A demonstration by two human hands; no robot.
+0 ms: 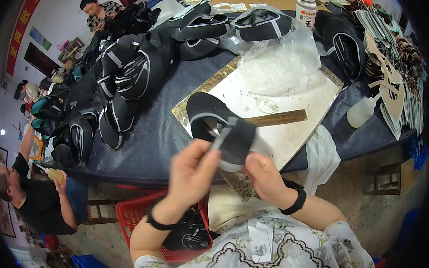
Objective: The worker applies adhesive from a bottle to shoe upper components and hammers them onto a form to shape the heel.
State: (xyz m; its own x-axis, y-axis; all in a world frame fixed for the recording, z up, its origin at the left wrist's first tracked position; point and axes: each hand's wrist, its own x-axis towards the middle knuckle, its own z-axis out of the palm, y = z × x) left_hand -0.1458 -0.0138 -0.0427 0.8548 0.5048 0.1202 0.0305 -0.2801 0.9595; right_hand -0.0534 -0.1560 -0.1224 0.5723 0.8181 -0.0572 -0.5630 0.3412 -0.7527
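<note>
Above the near part of a white board (298,134) I hold a black shoe upper (243,138) with grey edging, tilted, its opening facing up and to the left. My left hand (193,167) pinches its near left edge, thumb on the grey strip. My right hand (266,174) grips the near right end between thumb and fingers. Just beyond the upper, a flat brown wooden strip (282,118) lies on the board; the upper covers its left end. Crumpled clear plastic bags (281,61) rest on the far part of the board.
Black uppers (132,72) are heaped at left and behind. A white bottle (306,8), a squeeze bottle (362,111) and stacked cut pieces (392,69) stand at right. A red basket (131,213) is below the table (150,128). A co-worker (36,194) holds a yellowish bottle at left.
</note>
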